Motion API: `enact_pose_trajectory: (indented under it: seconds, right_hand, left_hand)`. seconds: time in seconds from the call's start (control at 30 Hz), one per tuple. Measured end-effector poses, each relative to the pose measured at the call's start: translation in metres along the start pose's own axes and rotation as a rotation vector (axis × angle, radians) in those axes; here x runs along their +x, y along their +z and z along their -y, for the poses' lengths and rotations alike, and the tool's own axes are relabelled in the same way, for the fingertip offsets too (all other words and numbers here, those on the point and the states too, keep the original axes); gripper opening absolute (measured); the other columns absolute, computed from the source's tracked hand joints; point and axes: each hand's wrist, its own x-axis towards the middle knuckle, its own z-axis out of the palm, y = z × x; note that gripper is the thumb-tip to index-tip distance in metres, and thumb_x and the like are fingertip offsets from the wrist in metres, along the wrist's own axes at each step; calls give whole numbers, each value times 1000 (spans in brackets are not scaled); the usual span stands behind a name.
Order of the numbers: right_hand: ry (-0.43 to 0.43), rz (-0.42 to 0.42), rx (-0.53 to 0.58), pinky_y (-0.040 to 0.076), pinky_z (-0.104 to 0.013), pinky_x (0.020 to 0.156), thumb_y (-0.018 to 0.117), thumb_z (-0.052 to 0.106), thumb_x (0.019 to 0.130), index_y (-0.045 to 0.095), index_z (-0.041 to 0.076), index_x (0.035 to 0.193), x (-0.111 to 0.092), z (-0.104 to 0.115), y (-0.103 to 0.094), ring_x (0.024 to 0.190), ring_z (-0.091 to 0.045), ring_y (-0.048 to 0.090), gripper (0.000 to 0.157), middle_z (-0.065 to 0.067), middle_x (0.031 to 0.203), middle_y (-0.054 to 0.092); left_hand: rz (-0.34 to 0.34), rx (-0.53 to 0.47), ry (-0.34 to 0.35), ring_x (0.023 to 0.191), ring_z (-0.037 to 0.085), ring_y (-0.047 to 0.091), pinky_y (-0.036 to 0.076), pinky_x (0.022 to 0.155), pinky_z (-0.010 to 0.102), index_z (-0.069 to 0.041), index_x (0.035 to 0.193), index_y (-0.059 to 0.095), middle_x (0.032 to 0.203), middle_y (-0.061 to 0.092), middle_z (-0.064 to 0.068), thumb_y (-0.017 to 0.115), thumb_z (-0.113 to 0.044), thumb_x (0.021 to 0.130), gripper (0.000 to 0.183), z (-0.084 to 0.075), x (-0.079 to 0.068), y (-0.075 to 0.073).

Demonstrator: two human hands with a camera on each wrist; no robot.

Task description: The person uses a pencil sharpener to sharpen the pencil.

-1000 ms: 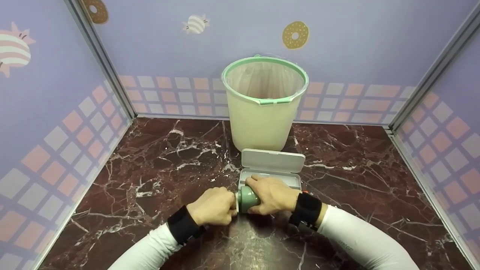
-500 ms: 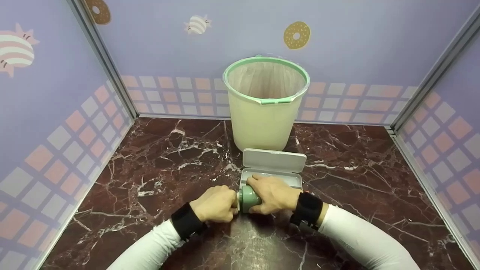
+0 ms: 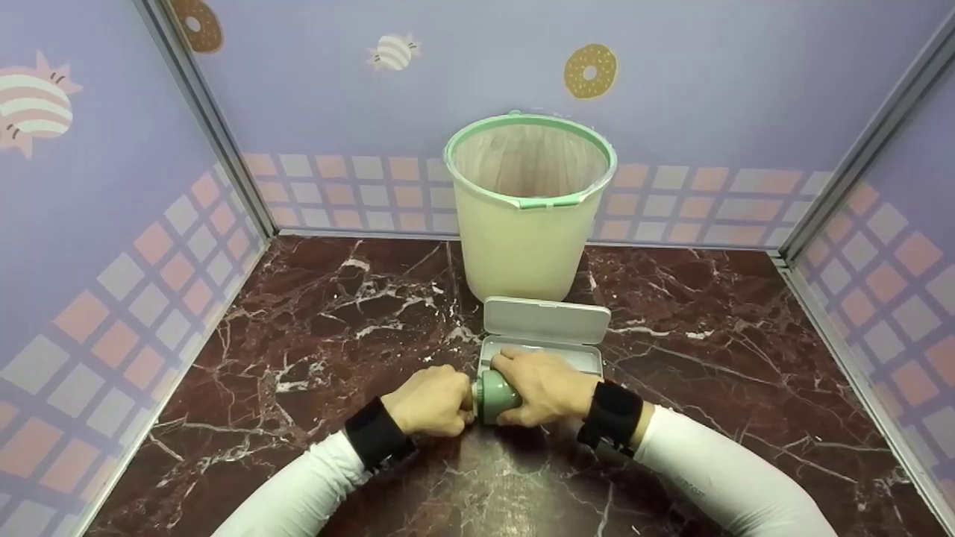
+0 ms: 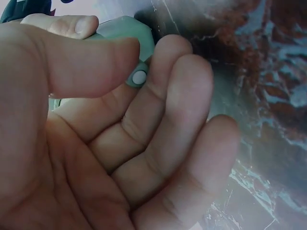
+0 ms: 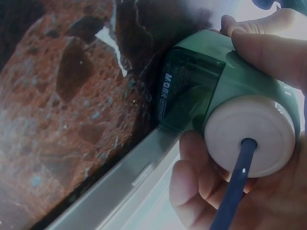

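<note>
A green hand-crank pencil sharpener [image 3: 498,397] lies in front of the open pencil case [image 3: 547,321], with my right hand [image 3: 548,388] wrapped over it. In the right wrist view, a dark blue pencil [image 5: 235,187] sticks out of the hole in its round white front [image 5: 268,129]. Beside that front is a see-through dark green drawer [image 5: 189,88]. On the opposite side, my left hand [image 3: 429,403] curls its thumb and forefinger around the crank knob [image 4: 139,77], whose white end shows between them. Most of the crank is hidden behind these fingers.
Behind the pencil case stands a tall pale bin [image 3: 522,246] with a green rim and a clear liner. Patterned walls [image 3: 358,112] enclose the dark red marbled tabletop [image 3: 336,313] at the back and both sides.
My left hand has shifted slightly up and toward the right with the crank knob. My right hand keeps its hold on the sharpener in almost the same place.
</note>
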Motion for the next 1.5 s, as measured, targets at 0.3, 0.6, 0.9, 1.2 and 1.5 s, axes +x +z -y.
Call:
enact_pose_trajectory:
  seconds: [0.3,0.6,0.9,1.2,1.5]
  right_hand:
    - [-76,-41,-31,61,-32,76,95,44,81,60,12,120,0,-3,-1,88,-17,67,61,-4,114,67]
    - [-77,-35,-36,60,-31,76,95,45,82,60,12,120,0,-3,0,87,-16,66,60,-3,113,67]
    - [-38,-1,-37,57,-28,73,93,49,84,60,13,122,1,-2,-1,87,-14,63,61,-2,115,66]
    - [-30,12,-48,57,-30,73,93,49,84,59,14,121,3,-1,-1,85,-15,64,61,-2,112,66]
    - [-38,9,-39,57,-29,74,94,48,84,60,14,120,3,-2,-1,85,-15,63,60,-2,112,66]
  left_hand:
    - [-29,43,2,51,16,45,43,48,39,-25,52,55,53,47,-10,78,-13,73,34,2,4,-2]
    - [-85,100,-33,57,27,63,57,55,52,-21,60,59,64,66,4,82,-14,72,28,2,7,1]
    - [-118,115,-29,59,31,66,57,54,52,-19,60,61,66,69,7,84,-12,73,27,3,8,1]
    - [-144,139,-30,64,36,71,60,57,55,-17,63,58,71,72,12,83,-10,76,29,5,9,0]
    - [-150,115,-23,61,31,69,61,59,53,-17,60,58,68,72,8,80,-6,77,29,8,12,-3]
